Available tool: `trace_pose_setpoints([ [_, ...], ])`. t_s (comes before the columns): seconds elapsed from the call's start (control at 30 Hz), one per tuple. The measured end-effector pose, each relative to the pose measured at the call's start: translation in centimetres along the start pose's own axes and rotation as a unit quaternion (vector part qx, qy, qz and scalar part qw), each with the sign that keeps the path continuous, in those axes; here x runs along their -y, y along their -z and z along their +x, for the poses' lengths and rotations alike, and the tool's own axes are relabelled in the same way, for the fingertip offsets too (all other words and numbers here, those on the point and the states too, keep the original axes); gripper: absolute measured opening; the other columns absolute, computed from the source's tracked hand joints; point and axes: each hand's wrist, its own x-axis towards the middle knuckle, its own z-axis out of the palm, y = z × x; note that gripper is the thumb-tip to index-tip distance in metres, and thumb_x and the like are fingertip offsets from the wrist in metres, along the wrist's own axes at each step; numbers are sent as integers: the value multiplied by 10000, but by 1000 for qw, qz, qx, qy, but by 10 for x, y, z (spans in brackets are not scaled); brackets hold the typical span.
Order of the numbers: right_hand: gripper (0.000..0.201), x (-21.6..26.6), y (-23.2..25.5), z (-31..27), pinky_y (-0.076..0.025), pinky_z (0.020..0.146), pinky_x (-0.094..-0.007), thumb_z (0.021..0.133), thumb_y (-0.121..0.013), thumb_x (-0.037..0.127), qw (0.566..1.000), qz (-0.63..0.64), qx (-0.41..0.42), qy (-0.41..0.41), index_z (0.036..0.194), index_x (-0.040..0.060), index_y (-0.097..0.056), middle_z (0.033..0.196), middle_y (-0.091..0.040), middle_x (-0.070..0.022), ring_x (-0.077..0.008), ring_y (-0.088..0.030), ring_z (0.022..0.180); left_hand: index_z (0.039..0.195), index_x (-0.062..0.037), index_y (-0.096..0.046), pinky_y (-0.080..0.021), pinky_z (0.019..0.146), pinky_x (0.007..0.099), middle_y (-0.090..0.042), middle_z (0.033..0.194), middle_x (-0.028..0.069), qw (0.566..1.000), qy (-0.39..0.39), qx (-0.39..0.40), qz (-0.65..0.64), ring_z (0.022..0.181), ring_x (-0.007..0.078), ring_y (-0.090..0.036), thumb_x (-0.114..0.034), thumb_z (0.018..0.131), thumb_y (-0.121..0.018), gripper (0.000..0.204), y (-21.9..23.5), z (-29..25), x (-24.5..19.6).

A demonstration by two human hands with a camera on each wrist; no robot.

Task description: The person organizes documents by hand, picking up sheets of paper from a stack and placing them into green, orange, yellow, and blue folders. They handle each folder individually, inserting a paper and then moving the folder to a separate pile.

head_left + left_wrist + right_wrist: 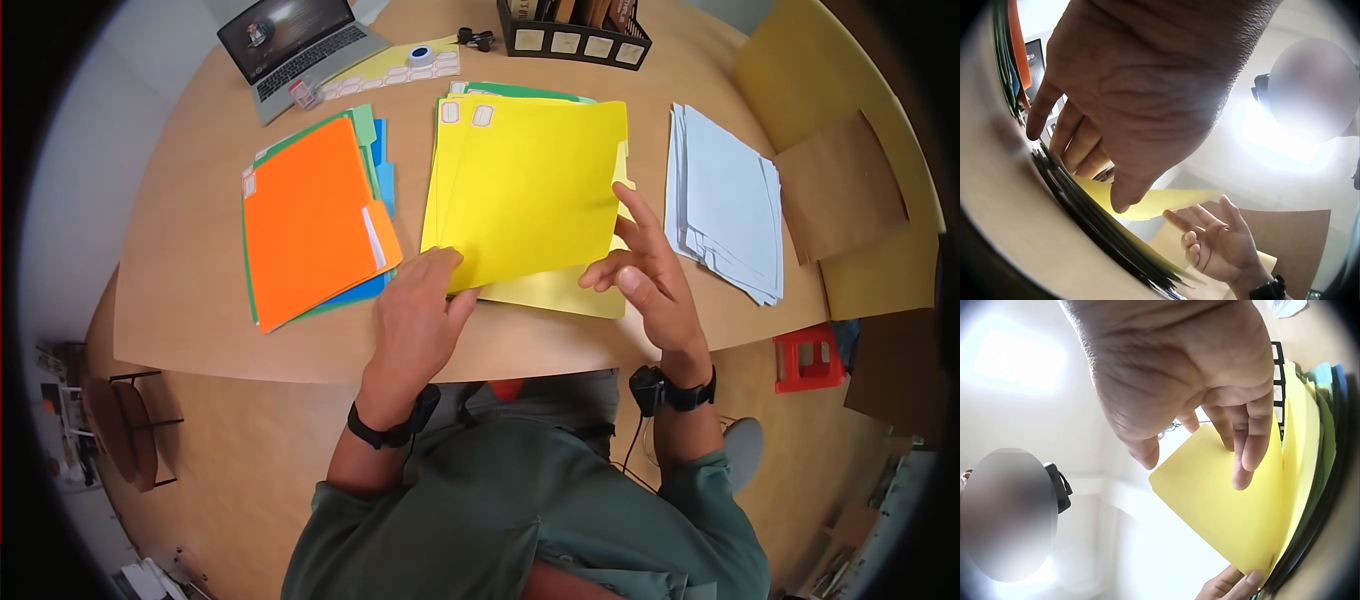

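Table (190, 310), wood-toned: spread across the middle of the frame. Yellow folder (540, 180): placed at centre, on top of a stack of folders; its right side is seen raised in the right wrist view. Orange folder (310, 220): laid on green and blue folders at centre left. Pale sheets (725, 190): piled loosely at centre right. Laptop (315, 65): stood open at upper left. Black holder (575, 42): set at the top, filled with upright items. Left hand (415, 300): rested on the lower left corner of the yellow folder, fingers extended, thumb held apart. Right hand (655, 275): held at the folder's right edge, fingers spread and loosely bent, nothing pinched; whether the edge is touched cannot be told. Label sheet (385, 84): laid beside the laptop. Tape roll (421, 62): placed near the label sheet, at upper centre left.
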Motion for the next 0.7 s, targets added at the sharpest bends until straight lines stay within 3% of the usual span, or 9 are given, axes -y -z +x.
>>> trace_pose_setpoints([
  [0.13, 881, -2, 3, -10, -568, 971, -355, 1037, -764, 326, 999, -34, -23, -11, 1741, 59, -307, 1526, -563, -323, -210, -753, 1022, 1214, -27, -719, -587, 828, 463, -783, 1147, 192, 999, 38, 12, 14, 1002, 384, -753, -193, 972, -805, 307, 0, 5, -3],
  [0.17, 863, -3, 7, -12, -571, 954, -346, 1036, -773, 288, 998, -60, -27, -14, 1734, 58, -321, 1474, -609, -289, -198, -750, 1020, 1214, -27, -719, -587, 828, 463, -783, 1147, 192, 999, 37, 14, 14, 1002, 384, -753, -193, 972, -805, 307, -1, 6, -2],
  [0.23, 847, -6, 17, -18, -574, 937, -336, 1034, -782, 250, 996, -84, -30, -16, 1727, 57, -335, 1422, -656, -255, -186, -747, 1017, 1058, -44, -660, -544, 729, 498, -722, 922, 168, 999, 26, -17, 13, 882, 381, -712, -187, 975, -784, 206, -3, 7, 0],
  [0.33, 800, -11, 33, -28, -570, 922, -313, 1037, -782, 157, 993, -83, -30, -73, 1711, 55, -362, 1321, -716, -178, -169, -736, 1009, 1035, -50, -658, -538, 706, 506, -720, 890, 160, 999, 31, -19, 21, 844, 384, -710, -203, 1008, -758, 186, -5, 7, 0],
  [0.4, 725, -14, 37, -35, -569, 916, -299, 1053, -757, 119, 990, -69, -119, -38, 1685, 41, -408, 1294, -732, -137, -154, -721, 1002, 1035, -51, -660, -541, 709, 506, -724, 890, 159, 999, 41, -19, 22, 840, 386, -712, -207, 1016, -752, 182, -5, 7, 0],
  [0.6, 548, -24, 78, -54, -569, 977, -330, 1070, -745, 140, 980, -81, -177, -30, 1572, 22, -559, 1268, -737, -115, -161, -699, 1078, 1056, -46, -683, -554, 726, 506, -748, 925, 169, 998, 57, -18, 28, 860, 392, -727, -217, 1034, -730, 178, -4, 8, -3],
  [0.7, 481, -32, 92, -58, -558, 1028, -369, 1057, -748, 152, 959, -184, -211, -39, 1507, 33, -629, 1308, -742, -124, -202, -716, 1121, 1064, -38, -692, -558, 736, 509, -756, 947, 178, 997, 67, -14, 36, 878, 399, -732, -219, 1040, -721, 185, -4, 7, -4],
])
